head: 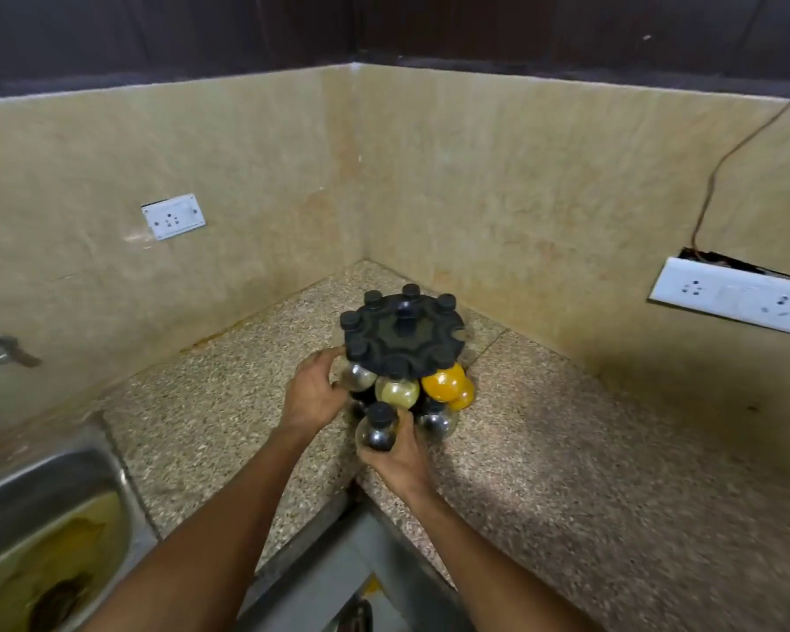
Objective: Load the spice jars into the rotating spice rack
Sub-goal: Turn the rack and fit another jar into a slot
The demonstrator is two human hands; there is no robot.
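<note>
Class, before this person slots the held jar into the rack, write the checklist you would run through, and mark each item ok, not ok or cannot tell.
1. Right hand grips the dark-capped jar firmly: ok.
2. Jar's cap is on: ok.
3. Left hand steadies the spice rack: ok.
4. Rack stands upright on the countertop: ok.
5. A free lower slot faces the jar: cannot tell, the hands and the jars hide it.
6. Hanging yellow jar stays clear of the path: ok.
</note>
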